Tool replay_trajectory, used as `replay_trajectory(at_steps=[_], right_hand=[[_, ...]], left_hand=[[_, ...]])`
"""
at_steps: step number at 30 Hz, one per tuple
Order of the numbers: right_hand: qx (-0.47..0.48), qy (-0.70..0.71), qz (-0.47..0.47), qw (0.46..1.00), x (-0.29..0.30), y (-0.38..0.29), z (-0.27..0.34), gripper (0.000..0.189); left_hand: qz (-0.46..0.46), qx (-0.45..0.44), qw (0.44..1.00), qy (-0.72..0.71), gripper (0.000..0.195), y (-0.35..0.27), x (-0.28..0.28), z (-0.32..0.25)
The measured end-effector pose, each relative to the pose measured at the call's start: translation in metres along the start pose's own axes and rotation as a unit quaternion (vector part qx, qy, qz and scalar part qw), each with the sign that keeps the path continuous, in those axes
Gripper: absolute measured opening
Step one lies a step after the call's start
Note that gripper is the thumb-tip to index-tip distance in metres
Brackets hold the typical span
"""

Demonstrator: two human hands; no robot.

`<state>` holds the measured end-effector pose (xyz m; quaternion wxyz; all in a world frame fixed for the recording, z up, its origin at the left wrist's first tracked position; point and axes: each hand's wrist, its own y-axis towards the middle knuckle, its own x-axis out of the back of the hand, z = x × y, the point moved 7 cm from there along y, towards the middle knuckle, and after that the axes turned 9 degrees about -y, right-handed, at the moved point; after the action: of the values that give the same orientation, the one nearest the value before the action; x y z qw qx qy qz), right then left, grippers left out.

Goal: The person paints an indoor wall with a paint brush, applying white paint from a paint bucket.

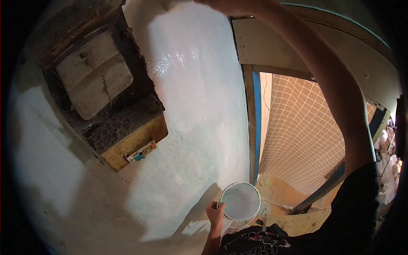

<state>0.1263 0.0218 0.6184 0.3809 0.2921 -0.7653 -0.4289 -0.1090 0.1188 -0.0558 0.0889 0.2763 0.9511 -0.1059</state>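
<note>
My left hand [215, 210] grips the rim of a round white paint bucket [241, 201] at the lower middle, thumb over the edge. Pale paint shows inside, with greenish smears around the rim. My right arm reaches up and across the top, and my right hand [229, 6] is partly cut off at the top edge against the wall; whether it holds anything is not visible. The painted wall [197, 105] is whitish with faint green and pink patches, and a wet gloss shines on its upper part.
A dusty box-like fixture [134, 140] with a small labelled switch [140, 152] juts from the wall at left. Right of the wall is a blue-edged wooden frame [256, 127] with a checked cloth [299, 127] beyond. Plastic bags [387, 159] lie at the far right.
</note>
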Motion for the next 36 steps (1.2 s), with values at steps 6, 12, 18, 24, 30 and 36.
replay_trajectory(at_steps=[6, 12, 18, 24, 30, 36], right_hand=[[-0.130, 0.013, 0.152, 0.980, -0.044, -0.067, 0.034, 0.028], [-0.103, 0.117, 0.212, 0.965, -0.102, -0.238, 0.083, 0.031], [-0.033, 0.146, 0.443, 0.884, -0.132, -0.326, 0.107, 0.027], [-0.049, 0.085, 0.309, 0.946, -0.100, -0.181, 0.030, 0.028], [-0.119, 0.046, 0.154, 0.980, -0.055, -0.073, -0.012, 0.029], [-0.145, 0.038, 0.064, 0.987, -0.061, -0.113, 0.003, 0.028]], left_hand=[[-0.020, -0.021, 1.000, 0.000, 0.020, 0.004, 0.012, 0.002], [-0.006, -0.001, 0.999, 0.033, 0.017, 0.007, 0.010, 0.001], [0.009, 0.009, 0.999, 0.048, 0.018, 0.014, 0.007, 0.007], [0.025, 0.002, 0.999, 0.022, 0.020, 0.020, 0.002, 0.010], [0.016, 0.032, 0.999, 0.014, 0.023, 0.014, 0.006, 0.002], [0.025, 0.017, 0.999, 0.016, 0.021, 0.017, -0.002, 0.000]])
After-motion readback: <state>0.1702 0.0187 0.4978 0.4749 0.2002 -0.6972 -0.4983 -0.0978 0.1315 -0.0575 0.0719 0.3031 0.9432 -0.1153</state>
